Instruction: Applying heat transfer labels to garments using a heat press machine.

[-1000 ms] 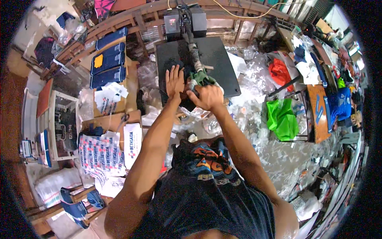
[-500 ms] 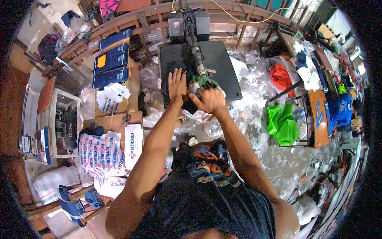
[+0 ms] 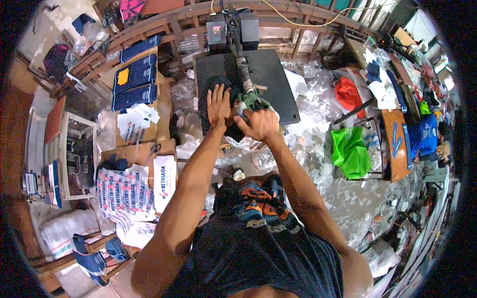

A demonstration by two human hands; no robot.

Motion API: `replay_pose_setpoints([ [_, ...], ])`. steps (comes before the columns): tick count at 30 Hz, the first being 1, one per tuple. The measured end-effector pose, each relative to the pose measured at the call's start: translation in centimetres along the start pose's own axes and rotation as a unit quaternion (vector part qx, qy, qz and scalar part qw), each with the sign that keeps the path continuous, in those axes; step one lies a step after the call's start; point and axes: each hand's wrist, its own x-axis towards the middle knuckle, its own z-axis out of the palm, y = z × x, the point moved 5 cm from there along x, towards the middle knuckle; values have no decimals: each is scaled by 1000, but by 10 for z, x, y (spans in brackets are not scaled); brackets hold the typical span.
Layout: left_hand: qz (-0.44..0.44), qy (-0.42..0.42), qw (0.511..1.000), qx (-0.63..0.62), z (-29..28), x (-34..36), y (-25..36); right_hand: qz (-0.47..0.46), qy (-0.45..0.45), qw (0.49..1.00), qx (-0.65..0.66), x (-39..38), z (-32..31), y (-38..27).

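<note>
Cluttered workshop, heat press (image 3: 247, 79) ahead. We see little changed: left hand (image 3: 218, 105) stays flat, fingers spread, on black plate; right hand (image 3: 259, 124) still fisted around green-wrapped lever handle (image 3: 250, 99).

1. Folded navy garments (image 3: 134, 79) lay stacked on cardboard at the upper left.
2. White printed sheets (image 3: 124, 191) were spread just below them.
3. A bright green bag (image 3: 350, 151) sat to the right among clear plastic wrappers (image 3: 318, 129).
4. A red cloth (image 3: 348, 94) lay above the bag.
</note>
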Motion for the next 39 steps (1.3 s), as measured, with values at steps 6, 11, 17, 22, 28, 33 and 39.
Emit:
replay_pose_setpoints([
  [6,5,-19,1000,20,-2,2,2,-6,4,1000,5,-2,-4,-2],
  [11,1,-22,1000,-3,-9,-3,1,-15,2,1000,4,-1,-1,-1],
  [17,-8,-3,1000,-4,-15,-3,6,-19,29,999,6,-1,0,1],
  [22,2,-9,1000,-3,-7,0,-1,-30,34,999,-8,-1,5,2],
  [28,-14,-5,1000,16,-12,0,9,-5,25,1000,-11,-1,1,1],
  [33,-5,14,1000,-17,-10,1,2,-19,26,999,-15,0,0,-4],
  [39,-16,30,999,-21,-21,-2,10,-30,54,998,-23,0,5,-2],
])
